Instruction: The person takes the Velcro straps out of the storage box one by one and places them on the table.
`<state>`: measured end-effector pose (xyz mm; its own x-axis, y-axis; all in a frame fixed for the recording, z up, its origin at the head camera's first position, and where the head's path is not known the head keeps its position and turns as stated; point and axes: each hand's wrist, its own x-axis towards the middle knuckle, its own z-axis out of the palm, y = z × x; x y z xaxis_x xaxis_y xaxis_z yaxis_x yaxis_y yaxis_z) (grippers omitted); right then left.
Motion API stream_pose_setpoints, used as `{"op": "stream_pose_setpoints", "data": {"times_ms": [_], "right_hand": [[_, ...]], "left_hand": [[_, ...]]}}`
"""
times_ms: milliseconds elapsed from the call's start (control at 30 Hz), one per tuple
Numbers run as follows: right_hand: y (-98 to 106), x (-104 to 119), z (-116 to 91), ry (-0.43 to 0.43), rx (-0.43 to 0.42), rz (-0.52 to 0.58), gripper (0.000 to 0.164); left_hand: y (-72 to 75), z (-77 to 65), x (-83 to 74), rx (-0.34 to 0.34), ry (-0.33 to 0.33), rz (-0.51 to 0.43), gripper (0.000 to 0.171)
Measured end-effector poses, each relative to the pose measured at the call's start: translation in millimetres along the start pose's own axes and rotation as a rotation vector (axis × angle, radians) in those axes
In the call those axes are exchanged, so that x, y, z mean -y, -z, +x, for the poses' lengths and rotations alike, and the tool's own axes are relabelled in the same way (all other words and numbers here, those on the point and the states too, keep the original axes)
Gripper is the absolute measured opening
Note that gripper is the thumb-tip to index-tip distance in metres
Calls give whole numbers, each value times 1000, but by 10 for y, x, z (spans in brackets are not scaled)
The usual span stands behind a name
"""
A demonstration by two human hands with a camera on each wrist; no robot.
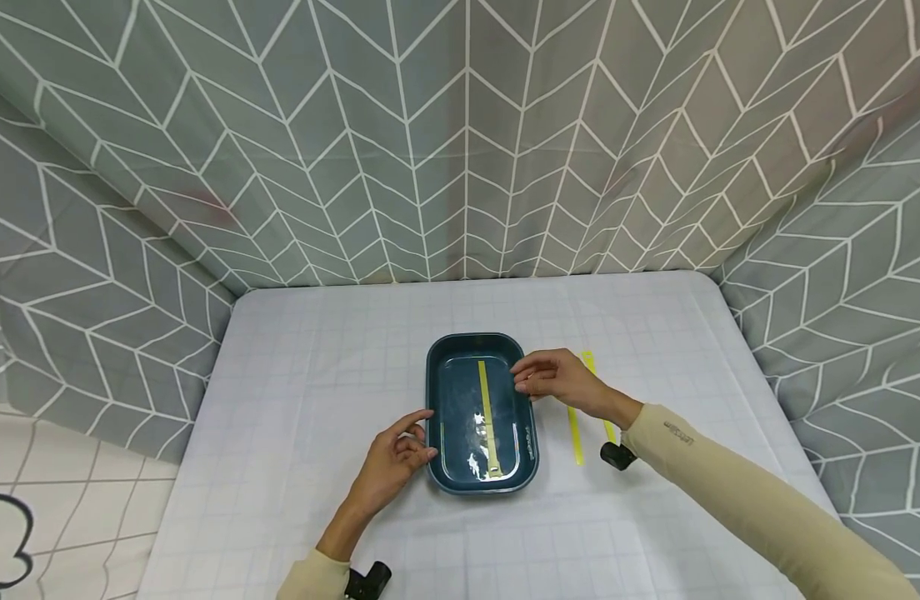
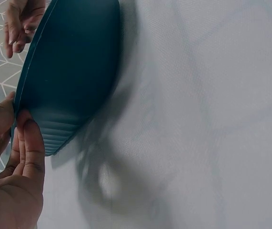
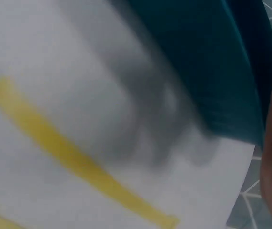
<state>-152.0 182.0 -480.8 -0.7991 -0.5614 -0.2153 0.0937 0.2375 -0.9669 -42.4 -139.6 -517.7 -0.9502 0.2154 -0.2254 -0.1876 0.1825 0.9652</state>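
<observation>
A dark teal rectangular tray (image 1: 456, 392) sits in the middle of the table, with one long yellow strip (image 1: 487, 408) lying lengthwise inside it. My left hand (image 1: 388, 462) is at the tray's left side; in the left wrist view its thumb and fingers pinch the rim (image 2: 17, 102). At the opposite side, my right hand (image 1: 561, 383) has its loosely bent fingers by the right rim, and nothing shows in them. Whether those fingertips touch the rim, I cannot tell. Two more yellow strips lie right of the tray, a nearer one (image 1: 576, 437) and a farther one (image 1: 589, 361), partly hidden by the right hand.
A white cloth with a faint grid covers the table (image 1: 317, 375). Grey curtains (image 1: 460, 167) with white zigzag lines hang behind it and at both sides. Black wrist cameras, one on the left (image 1: 368, 581) and one on the right (image 1: 618, 456), sit near the sleeves.
</observation>
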Motion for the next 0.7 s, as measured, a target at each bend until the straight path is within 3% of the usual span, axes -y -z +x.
{"op": "stream_pose_setpoints", "data": {"times_ms": [300,533,700], "right_hand": [[-245,170,178,-14,84,-142,36],[-456,165,259,-111,99,-96,36],[-564,184,293,-154,82,-165,30]], "left_hand": [[-2,-2,-7,-9,-1,-12,59],[-3,8,3,-7,2,-11,59],[-11,10,-6,-6,4,-21,59]]}}
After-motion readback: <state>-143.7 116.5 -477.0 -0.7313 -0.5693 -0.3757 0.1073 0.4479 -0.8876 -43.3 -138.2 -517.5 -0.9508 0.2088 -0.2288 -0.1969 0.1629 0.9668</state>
